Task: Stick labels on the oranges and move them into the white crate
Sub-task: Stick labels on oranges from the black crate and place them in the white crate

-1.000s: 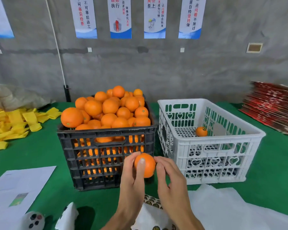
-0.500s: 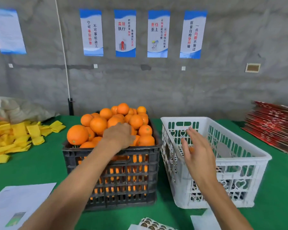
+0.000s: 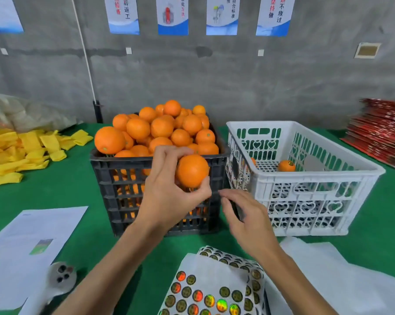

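Left hand [image 3: 169, 196]: fingers and thumb curled round one round, smooth-skinned orange [image 3: 192, 171], held in the air before the near wall of the black slatted plastic crate [image 3: 123, 178]. Right hand [image 3: 246, 219]: empty, fingers loosely bent, low between the two crates and above the sticker sheet.

Black crate: at the middle of the green-covered table [image 3: 55, 192], heaped with unlabelled oranges above its rim.

White perforated plastic crate [image 3: 305, 176]: just beside the black one, toward the table's right edge. One small orange [image 3: 286, 165] lies on its floor with a label on top; a second shows partly at the left inner wall.

Sheet of round holographic stickers [image 3: 205, 296]: on white backing paper at the table's near edge. Print too small to read.

Handling, as judged: the fruit looks firm, moderately heavy, with a waxy rind that could slip; best cupped round its widest part, leaving a bare patch facing up for the label. The stickers are thin and likely to curl; lift by the edge.

Writing: blue-and-white wall posters [image 3: 172, 15] carry Chinese characters, cropped by the top of the view. The white printed paper [image 3: 33, 235] at the near left is illegible.
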